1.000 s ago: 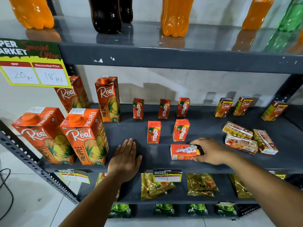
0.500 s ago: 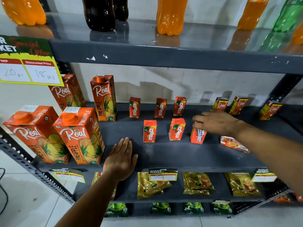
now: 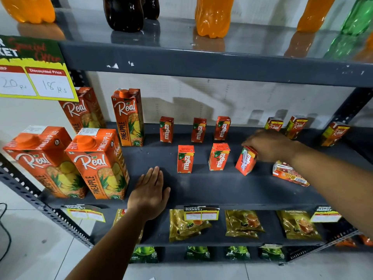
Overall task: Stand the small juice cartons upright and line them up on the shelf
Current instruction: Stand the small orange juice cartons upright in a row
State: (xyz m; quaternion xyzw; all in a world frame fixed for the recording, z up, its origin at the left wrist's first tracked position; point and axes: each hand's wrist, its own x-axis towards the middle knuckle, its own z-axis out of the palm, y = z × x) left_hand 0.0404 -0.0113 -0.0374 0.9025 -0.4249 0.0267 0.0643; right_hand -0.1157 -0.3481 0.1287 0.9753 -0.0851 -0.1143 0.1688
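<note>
My right hand [image 3: 268, 145] grips the top of a small red Maaza carton [image 3: 245, 161], tilted with its base on the grey shelf [image 3: 212, 188], right of two upright Maaza cartons [image 3: 185, 159] [image 3: 219, 157]. Three more stand upright in the back row [image 3: 198, 130]. Three small Real cartons [image 3: 295, 127] stand at the back right. One small carton [image 3: 289, 174] lies flat beside my right forearm; others may be hidden under it. My left hand [image 3: 150, 191] rests flat on the shelf's front, fingers together, holding nothing.
Large Real pineapple cartons [image 3: 96, 164] stand at the shelf's left. Soda bottles [image 3: 212, 16] line the upper shelf. A price sign [image 3: 36, 77] hangs at the upper left. Gold pouches [image 3: 244, 223] lie on the shelf below, green packs lower down.
My right hand picked the Maaza carton up from lying at the shelf's front, carried it back beside the two front cartons and is setting it on its base. The left hand stayed put.
</note>
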